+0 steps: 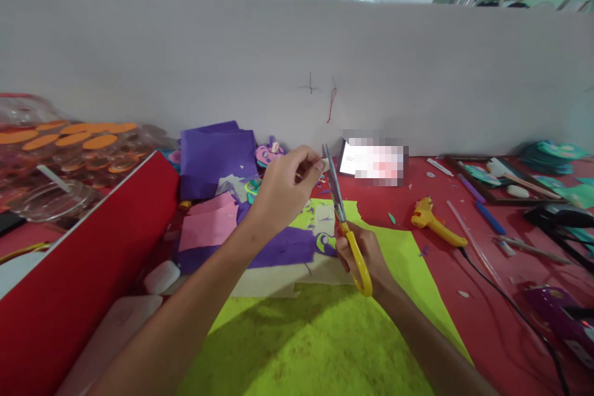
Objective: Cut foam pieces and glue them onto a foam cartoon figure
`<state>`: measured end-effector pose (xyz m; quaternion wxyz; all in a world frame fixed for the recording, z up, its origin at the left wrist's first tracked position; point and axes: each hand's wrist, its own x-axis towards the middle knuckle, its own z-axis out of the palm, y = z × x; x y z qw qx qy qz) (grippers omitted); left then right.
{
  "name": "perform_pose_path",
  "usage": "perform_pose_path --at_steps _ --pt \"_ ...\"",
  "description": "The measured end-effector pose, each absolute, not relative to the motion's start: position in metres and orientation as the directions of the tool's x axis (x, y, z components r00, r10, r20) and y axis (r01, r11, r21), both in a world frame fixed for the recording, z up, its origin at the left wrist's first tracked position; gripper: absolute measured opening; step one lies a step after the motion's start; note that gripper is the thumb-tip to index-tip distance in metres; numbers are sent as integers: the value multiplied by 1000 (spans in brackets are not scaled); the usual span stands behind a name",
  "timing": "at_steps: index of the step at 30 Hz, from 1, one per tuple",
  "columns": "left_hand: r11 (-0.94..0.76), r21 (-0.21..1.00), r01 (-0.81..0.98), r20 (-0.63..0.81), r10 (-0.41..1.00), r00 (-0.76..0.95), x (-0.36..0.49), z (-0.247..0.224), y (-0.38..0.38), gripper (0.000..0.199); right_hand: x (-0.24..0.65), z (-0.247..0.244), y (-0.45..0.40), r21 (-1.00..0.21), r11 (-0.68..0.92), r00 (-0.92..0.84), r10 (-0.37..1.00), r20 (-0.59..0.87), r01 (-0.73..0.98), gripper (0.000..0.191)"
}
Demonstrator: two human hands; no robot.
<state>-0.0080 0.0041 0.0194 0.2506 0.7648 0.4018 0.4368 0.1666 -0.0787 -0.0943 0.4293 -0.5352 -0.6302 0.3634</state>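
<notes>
My left hand (290,182) pinches a small cream-coloured piece (325,164), perhaps felt, between thumb and fingertips. Yellow-handled scissors (338,195) are in my right hand (366,250), their blades pointing up and slightly parted beside that piece. Whether the blades touch it I cannot tell. Below both hands lie a purple sheet (283,247), a cream sheet (266,283) and a large yellow-green sheet (325,334). A small purple and yellow-green cut shape (326,244) rests near my right hand. Pink sheets (208,223) lie left of my left forearm.
A yellow glue gun (436,223) with a black cord lies at right, near a blue pen (490,216) and a dark-framed tray (505,182). A lit phone (371,161) leans against the grey partition (208,62). A red board (106,241) stands at left, before orange-topped containers (99,142).
</notes>
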Motion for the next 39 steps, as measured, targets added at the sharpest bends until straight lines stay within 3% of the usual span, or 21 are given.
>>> perform_pose_path --at_steps 23,39 --pt "-518 772 368 447 854 266 -7 21 3 16 166 -93 -79 -912 162 -54 987 153 378 65" --pt "-526 786 325 481 851 213 -9 21 4 15 165 -89 -79 -906 154 -47 988 147 395 57"
